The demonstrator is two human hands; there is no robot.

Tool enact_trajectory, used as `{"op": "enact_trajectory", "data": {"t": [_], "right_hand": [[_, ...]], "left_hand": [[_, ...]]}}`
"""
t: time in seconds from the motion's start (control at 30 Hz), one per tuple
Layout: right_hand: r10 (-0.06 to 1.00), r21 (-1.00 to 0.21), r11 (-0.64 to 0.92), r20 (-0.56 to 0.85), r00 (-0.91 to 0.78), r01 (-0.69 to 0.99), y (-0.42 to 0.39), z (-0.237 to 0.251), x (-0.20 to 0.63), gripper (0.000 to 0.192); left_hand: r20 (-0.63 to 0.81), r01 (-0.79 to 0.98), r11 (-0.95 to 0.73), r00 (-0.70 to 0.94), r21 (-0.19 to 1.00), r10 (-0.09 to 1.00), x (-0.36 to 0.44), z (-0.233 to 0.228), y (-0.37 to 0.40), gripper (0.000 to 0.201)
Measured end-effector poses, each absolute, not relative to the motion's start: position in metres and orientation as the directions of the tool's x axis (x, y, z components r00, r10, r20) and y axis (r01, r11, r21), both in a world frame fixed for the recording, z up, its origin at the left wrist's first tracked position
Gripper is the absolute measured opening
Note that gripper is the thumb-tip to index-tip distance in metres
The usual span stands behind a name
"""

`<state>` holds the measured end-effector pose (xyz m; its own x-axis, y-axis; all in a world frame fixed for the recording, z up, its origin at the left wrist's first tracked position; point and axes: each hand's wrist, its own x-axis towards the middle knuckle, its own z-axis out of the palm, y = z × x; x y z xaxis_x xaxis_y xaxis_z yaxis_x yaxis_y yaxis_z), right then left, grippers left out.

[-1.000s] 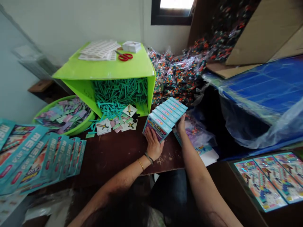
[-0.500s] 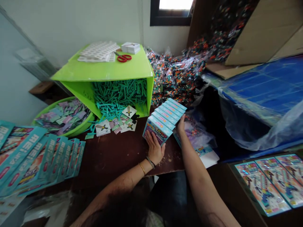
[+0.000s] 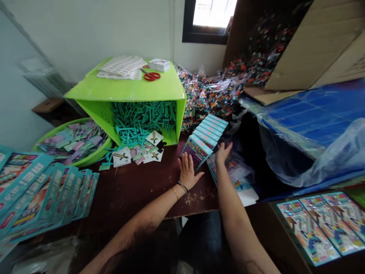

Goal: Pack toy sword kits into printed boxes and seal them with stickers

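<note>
On the dark brown table (image 3: 137,190), a row of teal boxes (image 3: 207,135) stands on edge, leaning like dominoes, its long axis running from near the hands away and to the right toward the heap of bagged coloured beads (image 3: 211,91). The left hand (image 3: 188,171) lies flat and open, fingers spread, fingertips touching or just short of the front box's printed face, gripping nothing. The right hand (image 3: 222,152) is also open and empty, fingers splayed just beside the row's right flank, over clear bags. Both hands sit at the row's near end, the left squarely before it. A green bin (image 3: 125,89) of teal sticks stands to the left.
</note>
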<state>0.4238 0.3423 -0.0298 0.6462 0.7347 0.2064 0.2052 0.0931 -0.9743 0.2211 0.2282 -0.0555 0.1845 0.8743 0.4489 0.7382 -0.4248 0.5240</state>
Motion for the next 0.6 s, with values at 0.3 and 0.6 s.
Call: {"op": "enact_trajectory", "data": {"t": [0.3,0.6], "right_hand": [[0.754,-0.978,0.101,0.197,0.627,0.185,0.28,-0.028,0.417,0.074],[0.856,-0.961,0.114,0.223,0.465,0.251,0.406,0.028,0.442,0.075]], "left_hand": [[0.305,0.652,-0.337,0.167,0.68,0.938,0.137,-0.057,0.144,0.117],[0.329,0.486,-0.387,0.204,0.784,0.922,0.201,-0.022,0.252,0.141]]}}
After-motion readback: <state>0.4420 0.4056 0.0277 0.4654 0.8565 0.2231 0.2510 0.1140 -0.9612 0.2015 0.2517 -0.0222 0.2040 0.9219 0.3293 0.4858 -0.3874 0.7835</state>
